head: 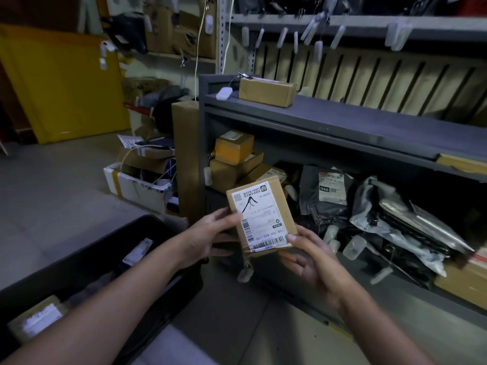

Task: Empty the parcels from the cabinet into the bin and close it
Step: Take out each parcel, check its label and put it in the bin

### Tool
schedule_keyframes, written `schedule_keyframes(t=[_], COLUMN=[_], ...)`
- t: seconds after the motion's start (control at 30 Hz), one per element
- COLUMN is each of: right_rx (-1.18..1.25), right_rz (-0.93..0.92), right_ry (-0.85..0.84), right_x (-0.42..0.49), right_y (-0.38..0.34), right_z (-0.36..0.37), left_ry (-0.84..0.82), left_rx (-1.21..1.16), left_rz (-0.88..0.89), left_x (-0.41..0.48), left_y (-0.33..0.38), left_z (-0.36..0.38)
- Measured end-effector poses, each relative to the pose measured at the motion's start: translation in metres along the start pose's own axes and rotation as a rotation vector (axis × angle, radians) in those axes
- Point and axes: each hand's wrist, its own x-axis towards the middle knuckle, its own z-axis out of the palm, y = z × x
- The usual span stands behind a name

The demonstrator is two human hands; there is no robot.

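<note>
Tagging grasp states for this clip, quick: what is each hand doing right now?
Left hand: grips the left edge of the small cardboard parcel.
Right hand: pinches the same parcel's lower right corner, thumb on the label.

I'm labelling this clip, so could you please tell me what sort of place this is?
Probably a parcel depot: a grey cabinet piled with cardboard boxes and mailer bags, white tags hanging from the shelf, and a small box with a barcoded shipping label held in the left hand and right hand.
</note>
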Motion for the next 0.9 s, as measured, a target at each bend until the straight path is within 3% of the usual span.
schedule_keyframes(t=[0.13, 0.27, 0.33, 0.47, 0.63, 0.9], right_rx=[-0.106, -0.427, -0.427, -0.362, -0.403, -0.263], right_rz=[0.04, 0.004, -0.01, 0.041, 0.11, 0.392], right_ry=[0.008, 0.098, 0.121, 0.171, 0.133, 0.07], right_x=[0.001, 0.003, 0.004, 0.006, 0.006, 0.009], right_y=[0.001, 0.003, 0.0, -0.009, -0.012, -0.003], right_z=[0.0, -0.004, -0.002, 0.003, 0.006, 0.002], left_ry=[0.009, 0.076, 0.107, 0.091, 0.086, 0.201], left_rx=[0.064, 0.155, 0.229, 0.598, 1.261, 1.393], left_rz=[-0.003, 0.006, 0.023, 0.236, 0.599, 0.835], left_x=[-0.003, 0.002, 0.005, 0.005, 0.0, 0.004], left_y=[-0.002, -0.007, -0.009, -0.012, -0.02, -0.029], left_z=[-0.006, -0.015, -0.015, -0.012, -0.002, 0.008])
